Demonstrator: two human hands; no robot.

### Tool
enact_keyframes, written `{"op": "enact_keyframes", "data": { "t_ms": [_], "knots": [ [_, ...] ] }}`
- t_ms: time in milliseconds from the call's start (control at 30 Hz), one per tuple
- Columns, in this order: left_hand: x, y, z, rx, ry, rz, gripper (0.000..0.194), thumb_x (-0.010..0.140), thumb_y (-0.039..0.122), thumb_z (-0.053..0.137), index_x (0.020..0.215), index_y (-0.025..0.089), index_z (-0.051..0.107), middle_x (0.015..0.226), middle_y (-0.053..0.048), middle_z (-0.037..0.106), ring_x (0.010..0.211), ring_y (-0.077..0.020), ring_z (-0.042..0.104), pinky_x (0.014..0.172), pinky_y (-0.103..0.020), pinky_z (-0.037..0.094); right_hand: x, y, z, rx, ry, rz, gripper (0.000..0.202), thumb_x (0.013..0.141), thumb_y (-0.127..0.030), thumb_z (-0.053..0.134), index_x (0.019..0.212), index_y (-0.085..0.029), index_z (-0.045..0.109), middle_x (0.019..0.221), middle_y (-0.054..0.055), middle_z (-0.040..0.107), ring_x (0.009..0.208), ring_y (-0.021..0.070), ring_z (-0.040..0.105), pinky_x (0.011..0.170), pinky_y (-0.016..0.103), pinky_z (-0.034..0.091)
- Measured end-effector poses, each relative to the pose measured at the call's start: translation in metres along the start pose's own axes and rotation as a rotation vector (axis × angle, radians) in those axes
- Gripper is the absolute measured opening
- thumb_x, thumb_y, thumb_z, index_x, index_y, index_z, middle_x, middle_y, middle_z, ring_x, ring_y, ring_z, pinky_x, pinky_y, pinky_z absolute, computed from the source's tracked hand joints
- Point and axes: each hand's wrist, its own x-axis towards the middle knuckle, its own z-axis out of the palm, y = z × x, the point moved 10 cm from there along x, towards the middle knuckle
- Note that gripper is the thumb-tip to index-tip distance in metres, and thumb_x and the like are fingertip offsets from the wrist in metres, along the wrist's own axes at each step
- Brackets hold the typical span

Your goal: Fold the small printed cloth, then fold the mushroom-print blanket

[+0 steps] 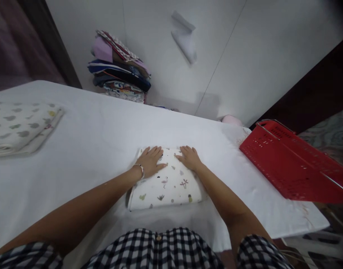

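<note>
A folded white cloth (pixel 174 190) printed with flamingos, palm trees and small plants lies on the white-covered table (pixel 104 127) in front of me. My left hand (pixel 151 161) rests flat on its far left part, fingers spread, with a bracelet at the wrist. Over the far right part, my right hand (pixel 189 158) is also laid flat, thumb pointing inward. Neither hand grips anything; both palms press against the top layer, hiding part of the print.
Folded white cloths with a grey and green print (pixel 20 127) lie at the table's left. A red plastic basket (pixel 289 164) stands on the right edge. Beyond the far edge, a pile of folded fabrics (pixel 121 71) is near the wall, where a white paper (pixel 185 39) hangs.
</note>
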Motion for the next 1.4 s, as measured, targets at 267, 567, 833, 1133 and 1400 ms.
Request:
{"op": "enact_keyframes", "data": {
  "t_ms": [267,567,833,1133,1400],
  "knots": [
    [0.000,-0.002,0.004,0.007,-0.033,-0.022,0.075,0.082,0.064,0.022,0.139,0.017,0.027,0.147,-0.007,0.022,0.136,-0.0226,0.013,0.110,-0.042,0.004,0.003,0.016,0.008,-0.032,-0.095,0.095,0.062,0.089,-0.057,0.025,0.140,-0.020,0.026,0.144,0.008,0.027,0.134,0.0235,0.018,0.106,0.049,0.010],
    [0.001,0.002,-0.005,-0.114,0.003,-0.006,0.071,0.081,0.061,0.033,0.136,0.018,0.032,0.145,-0.008,0.027,0.135,-0.0223,0.018,0.111,-0.042,0.006,-0.019,-0.037,0.018,-0.025,-0.019,-0.142,0.058,0.090,-0.051,0.032,0.139,-0.020,0.028,0.146,0.010,0.020,0.135,0.0244,0.013,0.107,0.051,0.010],
    [-0.077,-0.079,-0.058,-0.515,0.432,-0.502,0.033,0.081,0.041,0.043,0.096,0.019,0.062,0.101,-0.004,0.064,0.094,-0.0178,0.057,0.085,-0.030,0.044,-0.023,-0.047,0.007,0.042,-0.008,-0.116,0.058,0.090,-0.051,0.032,0.139,-0.021,0.030,0.148,0.010,0.015,0.136,0.0252,0.008,0.107,0.052,0.010],
    [-0.120,-0.066,-0.027,-0.775,0.374,-0.560,0.023,0.073,0.042,0.053,0.072,0.020,0.061,0.070,0.002,0.064,0.068,-0.0136,0.056,0.063,-0.024,0.044,-0.011,-0.133,0.011,0.247,0.024,-0.275,0.045,0.089,-0.030,0.038,0.133,-0.019,0.040,0.142,0.008,0.032,0.134,0.0234,0.019,0.107,0.048,0.016],
    [-0.114,-0.063,-0.018,-0.688,0.335,-0.596,0.030,0.070,0.049,0.058,0.076,0.020,0.059,0.073,0.000,0.062,0.067,-0.0143,0.056,0.060,-0.026,0.041,0.048,-0.147,0.004,0.280,0.092,-0.232,0.038,0.080,-0.014,0.042,0.114,-0.019,0.057,0.122,0.007,0.054,0.119,0.0217,0.041,0.102,0.040,0.030]
  ]
}}
